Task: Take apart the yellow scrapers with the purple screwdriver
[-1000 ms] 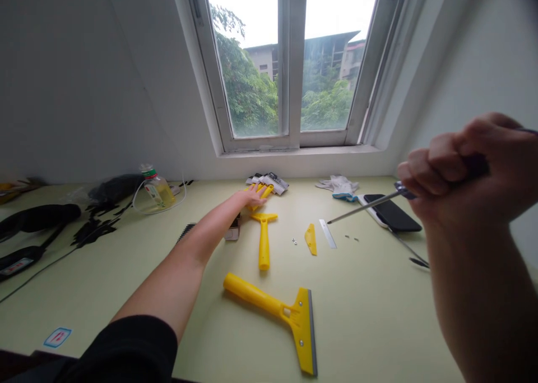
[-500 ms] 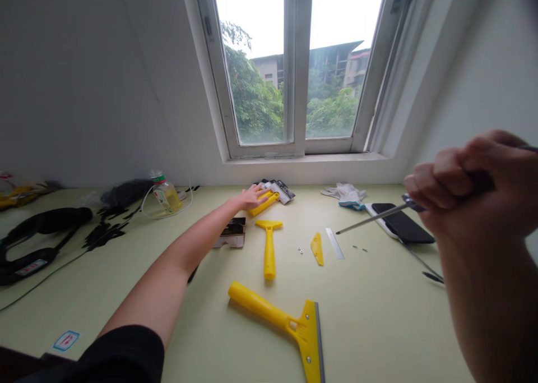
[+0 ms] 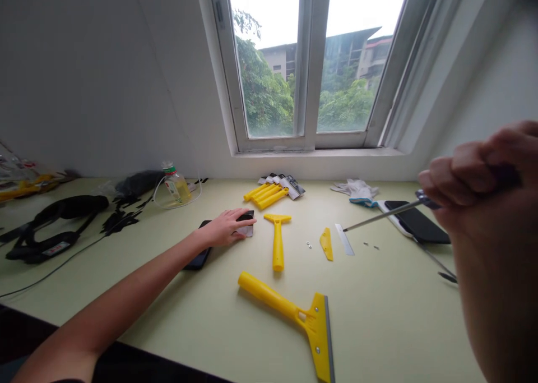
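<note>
My right hand [image 3: 483, 175] is closed around the dark handle of a screwdriver [image 3: 380, 216], raised at the right. Its shaft points left and down, the tip appearing near a bare metal blade [image 3: 344, 239]. My left hand [image 3: 227, 226] lies over a small dark-and-grey box [image 3: 249, 229], fingers spread across it and partly hiding it. Right of the box lies a yellow scraper handle [image 3: 278, 243]. A detached yellow plate [image 3: 326, 244], two small nuts [image 3: 309, 244] and two small screws [image 3: 370, 245] are laid out separately. In front rests a larger, assembled yellow scraper [image 3: 290, 315].
Several yellow scrapers [image 3: 269, 194] with packaging lie below the window. A glove [image 3: 356, 190] and a black phone-like device [image 3: 414, 221] are at right. At left stand a bottle [image 3: 176, 188] and black headgear [image 3: 54, 226]. A dark phone [image 3: 198, 259] lies under my left forearm.
My left hand has moved from the scrapers at the back, down and left onto the small box. My right hand still holds the screwdriver. The whole view has shifted slightly.
</note>
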A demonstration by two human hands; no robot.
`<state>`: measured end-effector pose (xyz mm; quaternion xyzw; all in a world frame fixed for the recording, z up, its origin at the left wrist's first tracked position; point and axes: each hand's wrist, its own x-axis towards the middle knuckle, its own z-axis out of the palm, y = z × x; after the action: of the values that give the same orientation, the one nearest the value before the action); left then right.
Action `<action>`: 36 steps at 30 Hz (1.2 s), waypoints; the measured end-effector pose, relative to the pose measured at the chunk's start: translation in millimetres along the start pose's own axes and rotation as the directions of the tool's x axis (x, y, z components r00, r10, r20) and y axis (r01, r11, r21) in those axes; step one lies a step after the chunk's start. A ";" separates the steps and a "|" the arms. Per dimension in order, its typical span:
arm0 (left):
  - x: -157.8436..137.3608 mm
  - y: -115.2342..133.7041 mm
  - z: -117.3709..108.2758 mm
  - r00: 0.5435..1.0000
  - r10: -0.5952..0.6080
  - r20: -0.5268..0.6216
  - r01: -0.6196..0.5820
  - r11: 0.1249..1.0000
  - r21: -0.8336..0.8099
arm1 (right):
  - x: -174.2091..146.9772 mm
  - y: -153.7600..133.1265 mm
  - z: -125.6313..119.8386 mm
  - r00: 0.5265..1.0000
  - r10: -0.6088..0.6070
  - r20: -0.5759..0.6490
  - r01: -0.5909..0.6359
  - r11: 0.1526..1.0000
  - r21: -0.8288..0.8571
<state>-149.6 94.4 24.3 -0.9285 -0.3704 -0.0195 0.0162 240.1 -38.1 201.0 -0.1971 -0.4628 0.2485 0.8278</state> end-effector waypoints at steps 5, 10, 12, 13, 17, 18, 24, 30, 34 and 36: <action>23.6 -24.9 2.6 0.998 0.068 -0.017 -0.069 0.997 -0.024 | -0.1 -2.2 0.2 1.000 -0.018 0.024 0.021 0.992 -0.127; 19.9 -13.1 -10.6 0.991 0.001 -0.130 0.004 0.999 0.034 | 2.5 -1.5 -5.5 0.998 -0.043 0.038 0.047 0.992 -0.116; 17.2 10.8 -17.3 0.972 0.006 -0.236 0.008 0.998 0.055 | 3.6 -0.4 -6.2 0.998 -0.039 0.043 0.043 0.993 -0.112; 17.1 25.7 -20.6 0.966 0.022 -0.256 -0.008 0.999 0.054 | 3.8 0.0 -5.9 0.999 -0.032 0.043 0.037 0.993 -0.110; 28.6 83.1 -28.4 0.999 0.038 -0.029 -0.039 0.998 -0.050 | 2.5 0.8 -2.1 1.000 0.000 0.027 0.003 0.994 -0.106; 34.0 92.6 -28.4 0.999 0.027 0.043 -0.024 0.996 -0.085 | 1.7 0.8 -1.3 1.000 0.006 0.022 -0.004 0.995 -0.104; 67.3 100.7 -19.9 0.976 -0.015 0.216 0.053 0.984 -0.169 | -0.9 1.3 -0.7 0.999 -0.006 0.047 0.010 0.995 -0.101; 88.9 84.5 -12.6 0.983 -0.021 0.184 0.062 0.974 -0.216 | 0.2 1.9 0.2 0.999 -0.004 0.036 0.007 0.996 -0.086; 93.1 86.4 -14.4 0.993 -0.055 0.101 0.070 0.985 -0.156 | -2.2 3.2 2.6 0.999 0.004 0.042 0.000 0.996 -0.088; 89.3 96.0 -17.1 1.000 -0.004 -0.004 0.003 0.996 -0.094 | -3.8 4.6 3.8 0.999 0.004 0.053 0.001 0.996 -0.085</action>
<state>-19.1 85.4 44.1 -0.9276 -0.3706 -0.0389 -0.0266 234.1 -36.3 197.7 -0.2259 -0.4948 0.2342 0.8058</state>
